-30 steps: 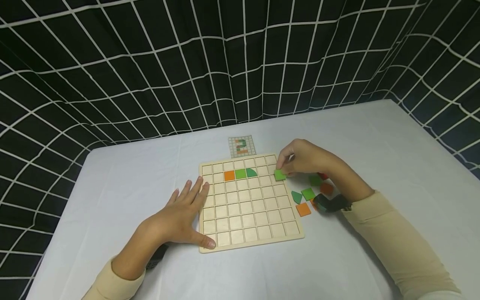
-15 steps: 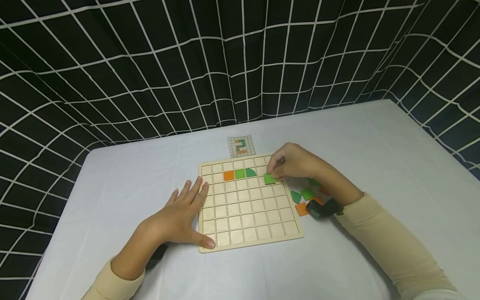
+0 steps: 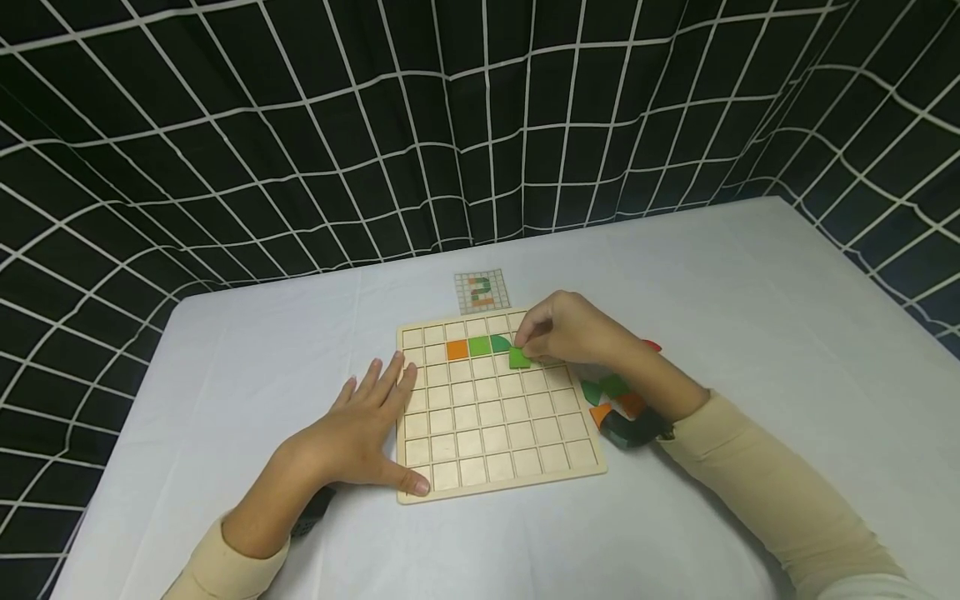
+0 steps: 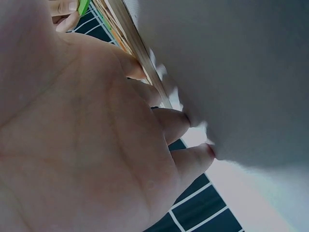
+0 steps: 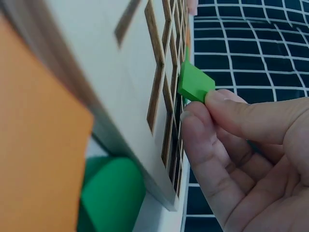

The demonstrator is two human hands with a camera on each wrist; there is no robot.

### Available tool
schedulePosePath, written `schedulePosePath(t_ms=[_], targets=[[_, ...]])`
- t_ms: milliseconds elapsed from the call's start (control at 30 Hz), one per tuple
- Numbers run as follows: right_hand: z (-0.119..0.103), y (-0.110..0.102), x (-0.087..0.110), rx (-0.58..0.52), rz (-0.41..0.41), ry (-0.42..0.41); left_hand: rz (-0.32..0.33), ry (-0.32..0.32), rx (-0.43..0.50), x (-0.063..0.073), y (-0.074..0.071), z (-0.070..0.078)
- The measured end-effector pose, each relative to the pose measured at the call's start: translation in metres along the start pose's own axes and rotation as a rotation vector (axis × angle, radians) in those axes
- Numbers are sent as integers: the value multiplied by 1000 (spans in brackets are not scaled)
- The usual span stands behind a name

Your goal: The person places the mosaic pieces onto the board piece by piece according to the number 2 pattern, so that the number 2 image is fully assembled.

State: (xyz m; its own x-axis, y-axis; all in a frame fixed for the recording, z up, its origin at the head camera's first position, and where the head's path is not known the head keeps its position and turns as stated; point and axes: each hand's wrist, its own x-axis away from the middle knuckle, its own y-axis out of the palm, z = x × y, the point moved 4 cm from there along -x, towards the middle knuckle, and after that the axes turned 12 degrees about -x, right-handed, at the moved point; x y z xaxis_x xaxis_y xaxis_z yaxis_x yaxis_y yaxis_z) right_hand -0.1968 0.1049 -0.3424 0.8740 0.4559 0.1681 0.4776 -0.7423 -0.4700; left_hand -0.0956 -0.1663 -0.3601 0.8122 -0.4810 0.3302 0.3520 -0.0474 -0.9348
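Green square tile (image 3: 519,358) is pinched by right hand (image 3: 572,330) over gridded board (image 3: 481,417), frame centre. Board's left edge is touched by widely spread left hand (image 3: 358,439), lower left.

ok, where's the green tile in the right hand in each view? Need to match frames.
Head: green tile slightly right of and below picture centre, pinched by the right hand.
Left wrist: green tile left of centre, cut off by the top edge.
Right wrist: green tile right of centre, above mid-height.
Shared landmark: wooden board, seen from above in head, by its edge in left wrist, steeply slanted in right wrist.
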Motion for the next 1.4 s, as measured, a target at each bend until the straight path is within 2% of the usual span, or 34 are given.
schedulePosePath(t_ms=[133,333,733,1033,1167,1400], targets=[[-3,3,0,31,10,-22,3,1,-1,0,0,0],[-16,13,1,126,38,-113,0,-2,2,1,0,0],[-30,30,8,334,30,-293,1,0,-2,-1,-2,0],[-30,33,9,357,38,-331,-4,-5,2,0,0,0],[-28,34,9,361,15,-334,-4,-6,5,0,1,0],[-28,33,13,432,-46,-323,2,-3,-4,-1,1,-1]])
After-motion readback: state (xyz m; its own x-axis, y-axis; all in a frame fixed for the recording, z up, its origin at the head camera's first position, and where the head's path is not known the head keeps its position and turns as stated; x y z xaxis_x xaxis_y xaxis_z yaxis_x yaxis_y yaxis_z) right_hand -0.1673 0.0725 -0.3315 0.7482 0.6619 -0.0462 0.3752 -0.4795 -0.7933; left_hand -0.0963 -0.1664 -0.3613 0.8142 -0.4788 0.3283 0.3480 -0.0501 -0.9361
